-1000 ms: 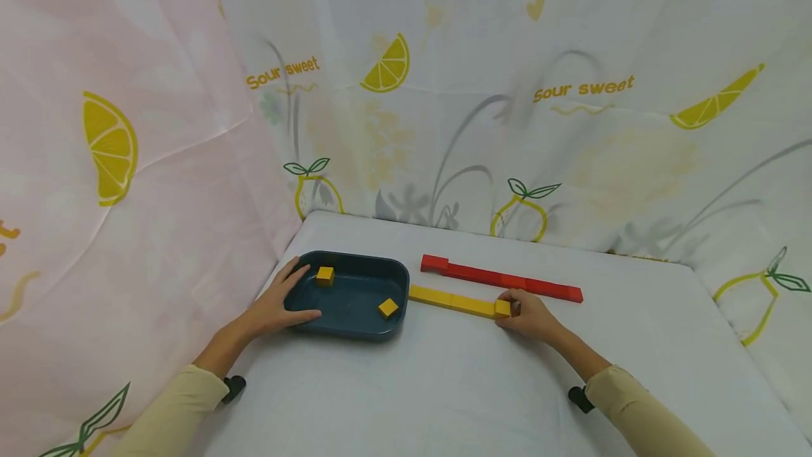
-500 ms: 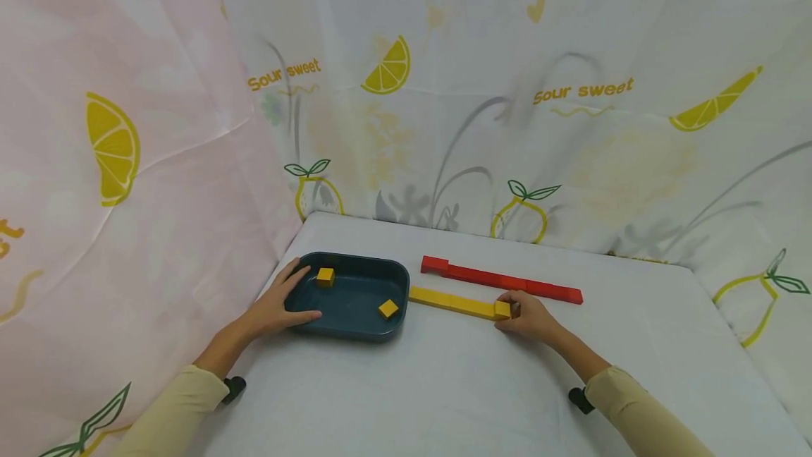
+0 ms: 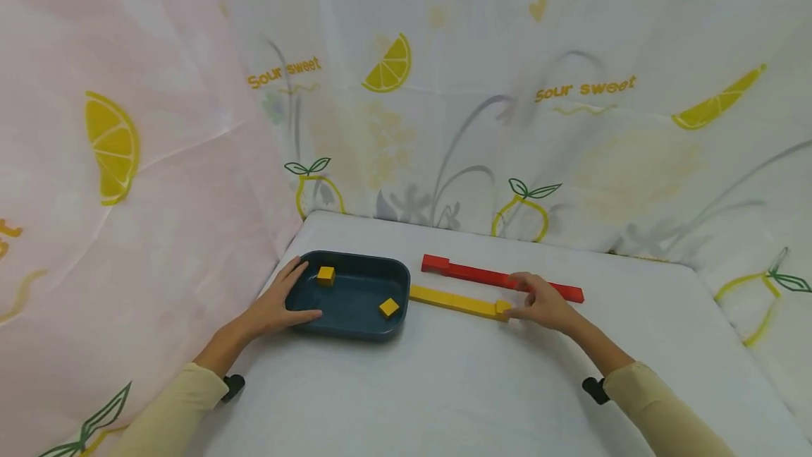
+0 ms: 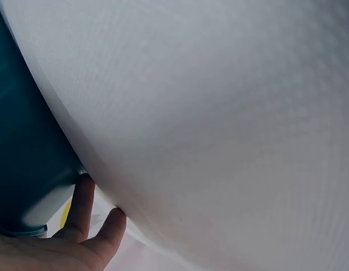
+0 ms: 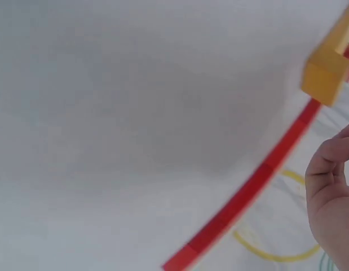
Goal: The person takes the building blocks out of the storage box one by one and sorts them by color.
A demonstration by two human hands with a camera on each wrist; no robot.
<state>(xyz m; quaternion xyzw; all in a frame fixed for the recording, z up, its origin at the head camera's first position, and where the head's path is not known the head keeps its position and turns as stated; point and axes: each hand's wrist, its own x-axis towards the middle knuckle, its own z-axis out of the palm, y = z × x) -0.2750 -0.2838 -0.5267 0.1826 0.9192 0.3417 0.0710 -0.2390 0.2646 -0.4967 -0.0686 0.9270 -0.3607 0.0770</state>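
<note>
A dark blue tray (image 3: 355, 331) holds two yellow cubes, one at the back left (image 3: 326, 276) and one at the front right (image 3: 389, 307). My left hand (image 3: 269, 310) rests at the tray's left end, fingers spread and thumb reaching over the near rim. To the tray's right runs a row of yellow blocks (image 3: 450, 300), topped by a yellow cube (image 3: 502, 307) at its right end. Just right of that cube is my right hand (image 3: 548, 306), thumb and fingers apart; in the right wrist view the hand (image 5: 335, 197) is clear of the cube (image 5: 323, 79).
Behind the yellow row lies a longer red block row (image 3: 476, 274), with a raised red block (image 3: 435, 264) at its left end. A white cloth (image 3: 444, 400) covers the table. Lemon-printed curtains (image 3: 419, 125) stand at the back and left.
My right hand has let go of the yellow cube at the row's end, spread its fingers and drawn slightly right. The left hand and tray stay put.
</note>
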